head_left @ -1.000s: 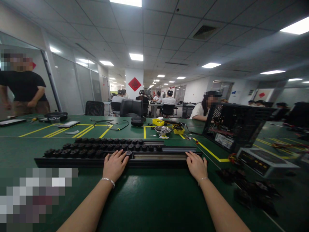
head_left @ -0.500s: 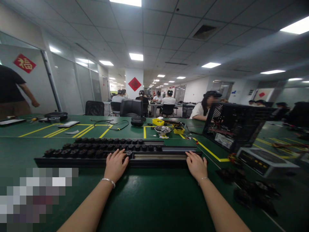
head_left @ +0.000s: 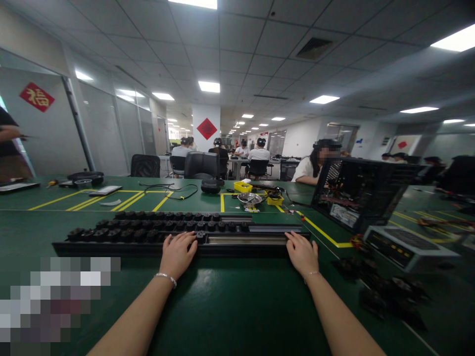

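Observation:
A long black rail lies crosswise on the green table, with round black parts seated along its left portion and a bare metallic channel to the right. Over this front rail lies my left hand, fingers stretched forward and slightly apart. Its fingertips are beside a round black part, the rightmost in that row; contact cannot be made out. At the rail's right end rests my right hand, fingers extended and apart, with nothing in them. Behind are two more rails, carrying rows of round black parts.
An open computer case and a power supply stand at right, with loose black parts nearer me. Beyond the rails are a metal bowl, yellow trays and a cable. A co-worker sits across the table.
My left fingertips and the rightmost round part on the front rail have shifted slightly right. My right hand stays in place. A person at the far left has moved further out of view.

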{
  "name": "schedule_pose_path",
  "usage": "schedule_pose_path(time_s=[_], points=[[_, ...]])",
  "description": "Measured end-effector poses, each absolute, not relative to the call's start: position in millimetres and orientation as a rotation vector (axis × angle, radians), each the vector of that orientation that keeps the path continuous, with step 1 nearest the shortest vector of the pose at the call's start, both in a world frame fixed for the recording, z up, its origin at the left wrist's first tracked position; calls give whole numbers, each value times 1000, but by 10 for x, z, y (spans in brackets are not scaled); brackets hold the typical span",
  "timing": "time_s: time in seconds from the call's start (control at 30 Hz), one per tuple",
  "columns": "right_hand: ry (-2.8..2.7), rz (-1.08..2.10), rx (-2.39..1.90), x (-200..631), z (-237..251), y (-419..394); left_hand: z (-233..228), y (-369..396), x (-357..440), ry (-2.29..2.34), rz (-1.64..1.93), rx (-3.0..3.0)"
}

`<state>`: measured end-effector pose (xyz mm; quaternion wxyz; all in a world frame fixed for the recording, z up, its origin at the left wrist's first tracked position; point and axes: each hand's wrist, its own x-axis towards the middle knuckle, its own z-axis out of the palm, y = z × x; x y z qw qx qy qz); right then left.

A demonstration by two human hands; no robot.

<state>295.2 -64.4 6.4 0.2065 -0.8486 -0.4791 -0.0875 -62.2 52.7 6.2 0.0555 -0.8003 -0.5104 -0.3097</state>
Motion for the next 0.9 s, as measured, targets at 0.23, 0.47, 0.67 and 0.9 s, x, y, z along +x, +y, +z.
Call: schedule_pose_path(time_s=[0.23,0.47,0.67,0.9], points=[[-1327,-246,-2363,2950,62,-642,68,518,-618,-1535,-952,-2414],[-1332,-215,-2368,2940,87,-654,93,498,-611,-1527,-920,-2395],[-1342,-219,-2363,2947,78,-653,117,479,-609,-1551,-878,-2463],[-1336,-228,-2359,2960,58,-644,120,476,-616,-1567,-866,-2484]])
